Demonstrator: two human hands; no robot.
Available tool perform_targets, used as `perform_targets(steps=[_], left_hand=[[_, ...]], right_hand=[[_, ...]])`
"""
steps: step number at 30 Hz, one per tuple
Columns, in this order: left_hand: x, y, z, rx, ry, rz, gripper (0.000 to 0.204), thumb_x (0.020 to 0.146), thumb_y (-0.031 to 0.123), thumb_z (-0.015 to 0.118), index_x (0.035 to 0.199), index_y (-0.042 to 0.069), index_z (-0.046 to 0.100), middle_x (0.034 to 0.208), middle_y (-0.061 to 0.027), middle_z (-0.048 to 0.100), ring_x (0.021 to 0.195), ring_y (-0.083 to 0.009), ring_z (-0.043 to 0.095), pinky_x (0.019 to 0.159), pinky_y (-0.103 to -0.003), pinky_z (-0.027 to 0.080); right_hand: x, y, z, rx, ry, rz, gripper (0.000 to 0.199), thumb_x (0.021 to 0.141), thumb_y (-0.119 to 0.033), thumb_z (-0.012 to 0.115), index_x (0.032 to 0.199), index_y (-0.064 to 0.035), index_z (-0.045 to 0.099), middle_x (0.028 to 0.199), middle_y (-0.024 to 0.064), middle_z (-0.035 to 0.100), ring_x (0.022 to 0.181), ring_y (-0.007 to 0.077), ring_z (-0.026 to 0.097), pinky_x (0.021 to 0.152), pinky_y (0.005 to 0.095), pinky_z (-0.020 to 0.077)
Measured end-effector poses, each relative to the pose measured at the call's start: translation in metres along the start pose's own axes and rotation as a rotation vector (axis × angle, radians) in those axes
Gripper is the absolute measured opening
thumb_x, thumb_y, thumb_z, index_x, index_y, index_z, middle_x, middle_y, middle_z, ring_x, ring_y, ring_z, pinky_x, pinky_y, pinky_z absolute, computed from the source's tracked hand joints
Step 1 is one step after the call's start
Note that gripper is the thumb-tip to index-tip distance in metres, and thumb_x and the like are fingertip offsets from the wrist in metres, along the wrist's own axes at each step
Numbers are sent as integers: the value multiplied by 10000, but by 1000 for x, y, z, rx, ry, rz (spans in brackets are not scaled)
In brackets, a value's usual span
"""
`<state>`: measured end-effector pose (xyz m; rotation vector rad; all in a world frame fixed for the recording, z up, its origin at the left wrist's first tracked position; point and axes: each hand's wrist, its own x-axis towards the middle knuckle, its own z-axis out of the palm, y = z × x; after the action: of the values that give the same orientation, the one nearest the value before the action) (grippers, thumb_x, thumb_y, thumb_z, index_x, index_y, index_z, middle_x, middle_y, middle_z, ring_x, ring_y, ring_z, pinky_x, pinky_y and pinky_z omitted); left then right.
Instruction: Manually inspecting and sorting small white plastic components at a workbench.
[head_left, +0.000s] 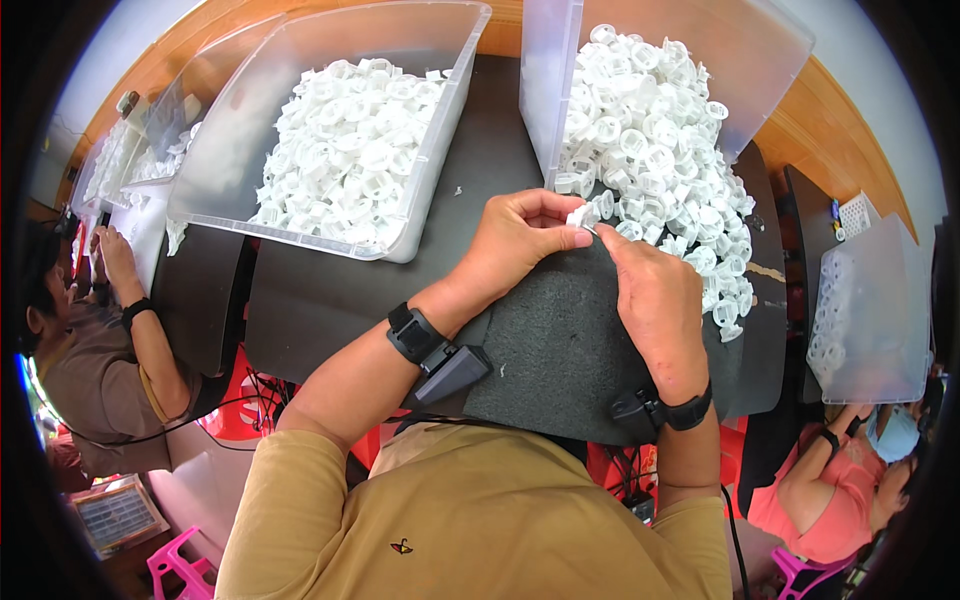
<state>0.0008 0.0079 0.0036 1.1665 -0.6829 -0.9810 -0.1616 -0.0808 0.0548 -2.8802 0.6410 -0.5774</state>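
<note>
- Left hand [520,240] closed in a pinch, thumb and fingers gripping a small white plastic piece [580,216] above the dark foam pad [545,350].
- Right hand [655,300] also closed on the same piece; its fingertips meet the left's at the piece's right edge.
- The piece sits between both hands, just beside the lower edge of the heap of white plastic rings [650,150].
- Judgement: the work looks best done low over the pad, so a dropped piece lands there; a light fingertip grip should serve, since the part is small.
- Clear bin on the right [550,90] is tipped up, rings spilling from it onto the pad.
- Second clear bin [440,130], left of centre, holds more white rings.
- Another translucent bin [885,320] at far right, white parts stacked inside.
- No labels or signs legible on the bins.
- Black wrist bands on both forearms.
- Other people at work at left and lower right.
</note>
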Motion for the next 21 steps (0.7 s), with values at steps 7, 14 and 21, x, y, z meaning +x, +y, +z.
perform_targets(steps=[7, 14, 21], left_hand=[[0, -2, 0, 76, 17, 30, 321, 785, -4, 748, 1087, -45, 646, 999, -95, 690, 885, -118, 655, 817, -250, 536], [5, -6, -4, 59, 2, -3, 353, 784, 19, 759, 1114, -28, 644, 971, -76, 691, 862, -97, 648, 784, -230, 530], [-5, -1, 5, -162, -377, -28, 379, 806, 54, 756, 1141, 15, 582, 1010, -55, 652, 919, -99, 628, 838, -257, 530]], right_hand=[[1, -4, 0, -48, -36, 14, 287, 847, -60, 531, 1085, -131, 676, 730, 94, 652, 611, 298, 643, 545, 400, 500], [3, 27, -16, 559, -155, 198, 237, 811, -63, 647, 1041, -48, 698, 829, 162, 686, 649, 239, 646, 612, 315, 483], [9, 22, -4, 803, -18, 173, 299, 797, -26, 696, 1093, -15, 663, 717, 18, 610, 601, 62, 509, 523, 213, 388]])
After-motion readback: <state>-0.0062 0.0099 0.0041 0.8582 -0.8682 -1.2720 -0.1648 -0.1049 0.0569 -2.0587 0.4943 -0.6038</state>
